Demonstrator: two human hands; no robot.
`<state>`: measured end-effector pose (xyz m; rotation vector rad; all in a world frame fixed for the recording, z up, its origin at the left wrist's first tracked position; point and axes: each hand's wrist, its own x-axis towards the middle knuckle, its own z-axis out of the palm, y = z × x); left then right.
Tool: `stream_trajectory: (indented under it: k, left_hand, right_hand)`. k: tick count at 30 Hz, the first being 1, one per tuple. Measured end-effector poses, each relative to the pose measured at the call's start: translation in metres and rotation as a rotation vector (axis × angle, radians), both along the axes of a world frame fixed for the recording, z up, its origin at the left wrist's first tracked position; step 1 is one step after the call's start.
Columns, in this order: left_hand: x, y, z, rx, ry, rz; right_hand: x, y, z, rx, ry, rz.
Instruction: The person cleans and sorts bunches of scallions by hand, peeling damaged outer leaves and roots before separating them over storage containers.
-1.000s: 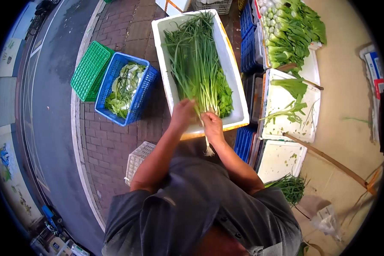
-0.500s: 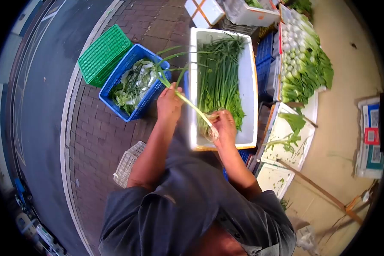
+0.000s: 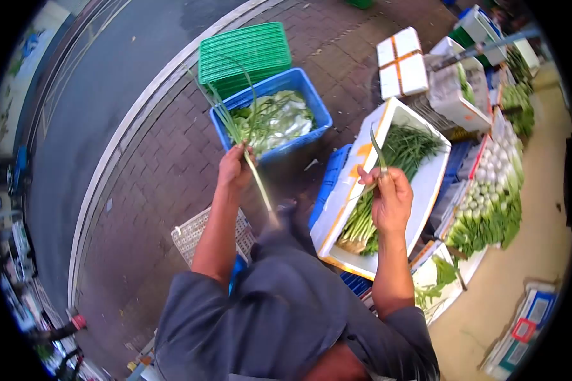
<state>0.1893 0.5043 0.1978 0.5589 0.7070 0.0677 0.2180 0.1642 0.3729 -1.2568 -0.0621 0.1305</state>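
Observation:
My left hand [image 3: 234, 169] is closed round a scallion [image 3: 258, 184], its white root end slanting down toward my body and its green leaves reaching over a blue basket [image 3: 314, 130]. That basket holds leafy scraps and pale plastic. In my right hand [image 3: 392, 198], pinched between thumb and fingers, is a thin green scallion leaf [image 3: 378, 147] pointing upward. Below and behind this hand stands a white foam box [image 3: 426, 181] with bundled scallions [image 3: 361, 222] and other long greens [image 3: 410, 147] inside.
Green crates [image 3: 245, 57] are stacked behind the blue basket. A white perforated basket [image 3: 194, 235] sits by my left forearm. On the right are white bulbs with green leaves [image 3: 489, 197] and a taped foam box [image 3: 402, 63]. A road [image 3: 102, 101] runs along the left.
My hands have moved apart, the right one now holding a separate leaf away from the scallion in my left. The view has turned, so the baskets and foam box appear shifted right.

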Motion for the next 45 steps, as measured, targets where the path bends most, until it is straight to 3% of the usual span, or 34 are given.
stream_trajectory:
  k: [4, 10, 12, 14, 17, 20, 25, 29, 34, 36, 37, 38, 40, 41, 44, 45]
  left_hand:
    - [-0.023, 0.009, -0.021, 0.055, 0.022, -0.025]
    - [-0.03, -0.015, -0.029, 0.06, 0.026, -0.073]
    - [-0.027, -0.028, -0.026, 0.073, 0.047, -0.121]
    - [-0.024, -0.046, -0.001, 0.069, 0.083, -0.165]
    - [-0.025, -0.056, -0.009, 0.169, 0.075, -0.254]
    - [-0.036, -0.049, -0.03, 0.276, 0.125, -0.296]
    - [-0.041, -0.035, -0.032, 0.246, 0.159, -0.248]
    - [-0.036, -0.03, -0.023, 0.305, 0.147, -0.228]
    - [-0.025, -0.038, -0.038, 0.391, 0.117, -0.288]
    - [-0.018, -0.045, -0.034, 0.361, 0.197, -0.322]
    - [-0.014, -0.051, -0.033, 0.398, 0.181, -0.336]
    - [-0.014, -0.058, -0.031, 0.435, 0.17, -0.351]
    - [-0.013, -0.079, -0.024, 0.343, 0.148, -0.316]
    - [-0.013, -0.093, -0.02, 0.34, 0.145, -0.337]
    - [-0.017, -0.128, -0.018, 0.344, 0.147, -0.391]
    - [-0.021, -0.141, -0.02, 0.343, 0.158, -0.404]
  right_hand:
    - [0.061, 0.057, -0.023, -0.2, -0.038, 0.138]
    - [0.075, 0.12, -0.164, -0.703, 0.016, 0.267]
    - [0.057, 0.137, -0.194, -0.633, 0.148, 0.468]
    - [0.035, 0.158, -0.207, -0.242, 0.501, 0.425]
    - [0.035, 0.163, -0.22, -0.133, 0.669, 0.395]
    - [0.048, 0.163, -0.209, -0.228, 0.564, 0.217]
    - [0.096, 0.161, -0.255, -0.442, 0.16, 0.328]
    - [0.098, 0.157, -0.204, -0.444, 0.306, 0.291]
    - [0.038, 0.062, -0.21, -0.315, 0.448, 0.128]
    - [-0.002, -0.001, -0.219, -0.257, 0.433, -0.043]
    - [-0.021, -0.039, -0.218, -0.362, 0.429, -0.136]
    - [-0.045, -0.073, -0.229, -0.271, 0.506, -0.331]
    - [-0.083, -0.148, -0.237, -0.379, 0.557, -0.561]
    - [-0.106, -0.184, -0.267, -0.484, 0.596, -0.648]
    - [-0.159, -0.255, -0.331, -0.95, 0.855, -0.392]
    - [-0.169, -0.261, -0.352, -1.08, 0.75, -0.349]
